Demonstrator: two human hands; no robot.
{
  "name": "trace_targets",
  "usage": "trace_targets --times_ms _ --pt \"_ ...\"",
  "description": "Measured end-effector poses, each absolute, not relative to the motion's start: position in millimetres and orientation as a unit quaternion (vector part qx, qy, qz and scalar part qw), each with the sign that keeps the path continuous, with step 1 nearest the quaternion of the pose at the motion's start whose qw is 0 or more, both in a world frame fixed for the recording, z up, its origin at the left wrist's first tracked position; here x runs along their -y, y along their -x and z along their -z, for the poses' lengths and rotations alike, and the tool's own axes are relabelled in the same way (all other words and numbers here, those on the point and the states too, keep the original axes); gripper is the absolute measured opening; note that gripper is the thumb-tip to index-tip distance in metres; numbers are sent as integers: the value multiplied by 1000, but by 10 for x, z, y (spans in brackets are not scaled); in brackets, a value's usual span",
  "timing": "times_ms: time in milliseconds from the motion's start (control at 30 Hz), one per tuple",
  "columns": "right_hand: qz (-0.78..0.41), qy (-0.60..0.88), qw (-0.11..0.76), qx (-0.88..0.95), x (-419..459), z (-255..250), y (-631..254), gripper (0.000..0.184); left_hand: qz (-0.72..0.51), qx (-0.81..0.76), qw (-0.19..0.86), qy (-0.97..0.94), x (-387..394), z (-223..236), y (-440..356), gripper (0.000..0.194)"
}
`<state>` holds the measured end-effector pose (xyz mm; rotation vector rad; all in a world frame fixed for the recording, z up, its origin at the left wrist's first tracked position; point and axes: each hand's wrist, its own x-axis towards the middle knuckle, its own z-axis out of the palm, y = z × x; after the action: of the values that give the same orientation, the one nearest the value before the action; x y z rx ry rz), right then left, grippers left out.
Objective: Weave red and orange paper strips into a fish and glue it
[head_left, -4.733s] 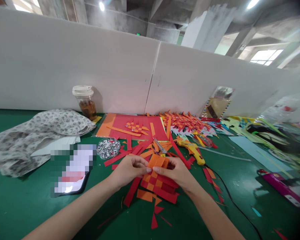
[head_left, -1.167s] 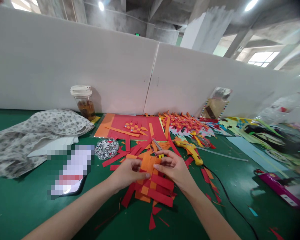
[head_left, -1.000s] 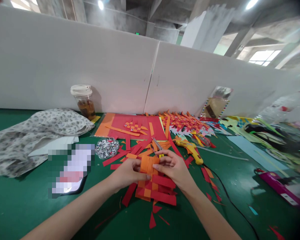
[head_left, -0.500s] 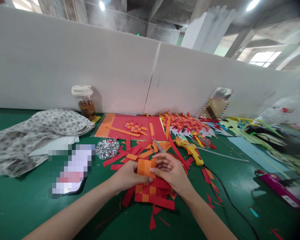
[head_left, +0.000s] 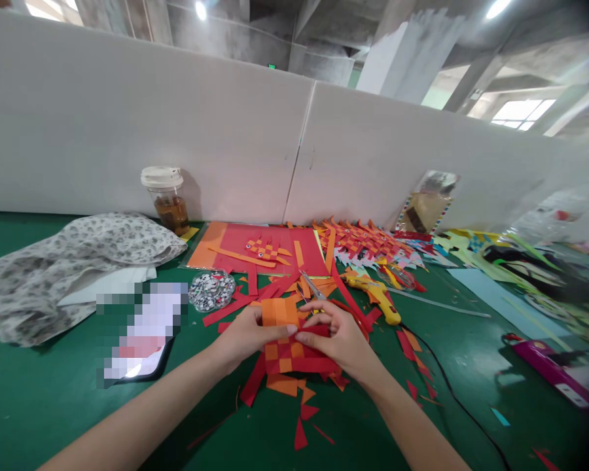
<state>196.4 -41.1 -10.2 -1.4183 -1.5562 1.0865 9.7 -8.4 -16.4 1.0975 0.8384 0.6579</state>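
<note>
A woven piece of red and orange paper strips (head_left: 288, 350) is held just above the green table (head_left: 53, 399) in front of me. My left hand (head_left: 245, 337) pinches its left side, thumb on top. My right hand (head_left: 336, 340) pinches its right side, fingers curled over the red strips. Orange strip ends (head_left: 279, 312) stand up at the top of the weave between both hands. Loose red and orange offcuts (head_left: 302, 409) lie under and below it.
Scissors (head_left: 310, 286), a yellow glue gun (head_left: 377, 296) with a black cord, a dish of googly eyes (head_left: 212, 290), a phone (head_left: 140, 340), a lidded cup (head_left: 167, 199), patterned cloth (head_left: 69, 261), red paper sheet (head_left: 269, 252) and a row of finished woven fish (head_left: 368, 239) surround the work.
The weave has turned and dropped slightly between my hands; the orange strip ends now stand further left and the checkered part sits lower. Both hands stay pinched on it.
</note>
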Motion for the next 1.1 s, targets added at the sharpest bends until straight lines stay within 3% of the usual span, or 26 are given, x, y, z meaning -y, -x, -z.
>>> trace_targets --times_ms 300,567,733,867,1100 --pt "-417 570 358 611 416 67 -1961 40 -278 -404 704 -514 56 139 -66 29" --pt "-413 566 374 608 413 41 -1946 25 -286 -392 697 -528 52 98 -51 32" --pt "-404 597 398 568 389 3 -1959 30 -287 -375 689 -550 20 94 -32 37" --pt "-443 578 360 583 397 25 -1955 37 -276 -342 697 -566 41 142 -53 33" --pt "-471 537 366 596 405 61 -1942 31 -304 -381 650 -583 95 183 -111 31"
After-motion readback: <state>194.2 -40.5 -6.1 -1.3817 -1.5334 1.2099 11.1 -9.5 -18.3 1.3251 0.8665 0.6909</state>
